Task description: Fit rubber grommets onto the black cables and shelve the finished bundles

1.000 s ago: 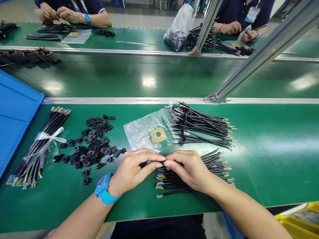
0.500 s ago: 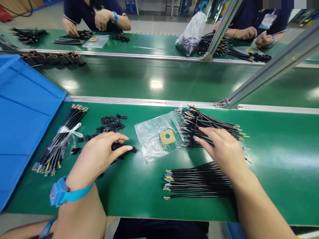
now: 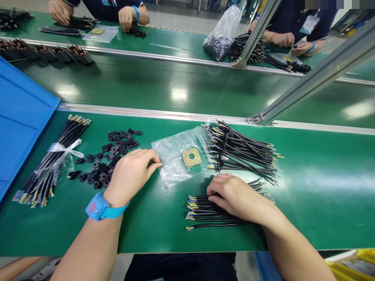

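Observation:
My left hand (image 3: 133, 173), with a blue wrist strap, hovers by the left edge of a clear plastic bag (image 3: 171, 171). Its thumb and forefinger are pinched together; what may be between them is hidden. On the bag lies a yellowish square sponge (image 3: 191, 157) with a round hole. My right hand (image 3: 231, 193) is curled down over a row of black cables (image 3: 205, 212), its thumb and forefinger closed on a cable at the row's upper side. Beyond it lies a pile of cables (image 3: 249, 150) with black pieces near their left ends. Small black parts (image 3: 117, 146) are scattered left of the bag.
A tied cable bundle (image 3: 55, 156) lies at the left beside a blue bin (image 3: 23, 117). A metal rail (image 3: 146, 112) runs along the bench's far edge, with a slanted post (image 3: 293, 89) at the right. Two people work across the line.
My left hand has moved from the small black parts toward the bag, its fingers closing. My right hand has left the far cable pile and come down onto the nearer row. The view has shifted slightly.

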`<state>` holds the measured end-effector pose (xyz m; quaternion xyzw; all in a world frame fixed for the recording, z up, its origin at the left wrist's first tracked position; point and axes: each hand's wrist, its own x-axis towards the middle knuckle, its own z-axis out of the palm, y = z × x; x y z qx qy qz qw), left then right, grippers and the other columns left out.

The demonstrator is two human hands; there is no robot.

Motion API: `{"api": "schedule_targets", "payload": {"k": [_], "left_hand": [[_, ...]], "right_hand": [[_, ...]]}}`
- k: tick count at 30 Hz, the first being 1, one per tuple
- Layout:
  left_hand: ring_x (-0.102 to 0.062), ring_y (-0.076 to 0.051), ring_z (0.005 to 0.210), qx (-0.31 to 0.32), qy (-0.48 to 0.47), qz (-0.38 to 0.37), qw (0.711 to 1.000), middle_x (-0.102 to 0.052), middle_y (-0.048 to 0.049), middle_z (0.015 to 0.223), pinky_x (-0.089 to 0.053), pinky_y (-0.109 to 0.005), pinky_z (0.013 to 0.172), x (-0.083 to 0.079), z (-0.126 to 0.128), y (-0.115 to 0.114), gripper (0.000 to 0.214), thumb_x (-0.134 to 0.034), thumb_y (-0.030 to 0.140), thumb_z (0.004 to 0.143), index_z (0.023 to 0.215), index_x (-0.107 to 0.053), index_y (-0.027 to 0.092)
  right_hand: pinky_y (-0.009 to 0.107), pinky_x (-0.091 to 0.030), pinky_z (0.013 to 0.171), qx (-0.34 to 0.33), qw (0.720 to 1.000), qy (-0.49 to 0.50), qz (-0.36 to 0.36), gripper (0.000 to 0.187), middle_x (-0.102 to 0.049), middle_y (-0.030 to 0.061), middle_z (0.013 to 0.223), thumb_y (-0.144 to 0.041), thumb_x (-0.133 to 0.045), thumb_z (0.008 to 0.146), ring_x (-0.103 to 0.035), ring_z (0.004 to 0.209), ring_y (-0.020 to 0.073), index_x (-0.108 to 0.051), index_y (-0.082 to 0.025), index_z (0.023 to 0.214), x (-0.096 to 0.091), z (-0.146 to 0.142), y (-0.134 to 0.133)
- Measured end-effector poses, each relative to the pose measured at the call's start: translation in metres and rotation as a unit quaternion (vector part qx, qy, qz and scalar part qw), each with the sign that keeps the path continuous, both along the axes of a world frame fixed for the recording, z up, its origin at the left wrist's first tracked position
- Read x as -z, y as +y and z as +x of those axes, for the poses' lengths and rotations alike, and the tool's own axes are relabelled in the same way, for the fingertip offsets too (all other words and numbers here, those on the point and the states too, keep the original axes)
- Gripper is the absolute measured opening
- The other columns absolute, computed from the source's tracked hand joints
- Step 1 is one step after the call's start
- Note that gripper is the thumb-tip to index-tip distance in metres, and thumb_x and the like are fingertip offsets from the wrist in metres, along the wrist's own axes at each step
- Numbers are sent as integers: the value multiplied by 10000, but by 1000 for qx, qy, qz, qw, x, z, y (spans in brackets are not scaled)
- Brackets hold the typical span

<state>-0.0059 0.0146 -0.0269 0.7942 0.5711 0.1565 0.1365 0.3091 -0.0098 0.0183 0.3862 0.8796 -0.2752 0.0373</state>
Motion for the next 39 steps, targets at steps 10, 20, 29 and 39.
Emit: {"api": "schedule_targets", "payload": {"k": [10, 20, 29, 39], "left_hand": [[-745, -265, 944, 86, 28, -29, 995, -797, -80, 1075, -583, -369, 809, 9, 12, -4, 295, -483, 200, 999, 1060, -772, 202], [-727, -292, 1019, 48, -25, -69, 996, -766, -126, 1126, -599, -432, 914, 3, 12, -2, 409, -414, 250, 997, 1204, -759, 176], [-762, -232, 951, -59, -330, -159, 929, -801, -69, 1062, -625, -368, 904, -5, 26, -2, 371, -668, 444, 922, 1208, -739, 218], [-783, -147, 780, -64, -633, -295, 712, -739, -9, 860, -625, -198, 722, -8, 50, -12, 380, -863, 383, 808, 1090, -699, 188]], "right_hand": [[281, -545, 785, 133, 967, 39, 215, 184, -723, 57, 1010, -180, -504, 1034, -697, 885, 180, -665, -206, 1120, 39, -9, 5], [263, -450, 592, 76, 942, -102, 309, 226, -698, 52, 848, -115, -510, 1013, -645, 805, 175, -711, -178, 1095, 38, -17, 1], [234, -563, 654, 124, 942, 24, 312, 251, -730, 56, 877, -162, -482, 1051, -704, 763, 150, -701, -140, 1171, 33, -16, 3], [201, -586, 696, 121, 881, 209, 408, 345, -748, 34, 890, -49, -623, 951, -695, 732, 107, -699, -204, 1250, 5, -24, -12]]}}
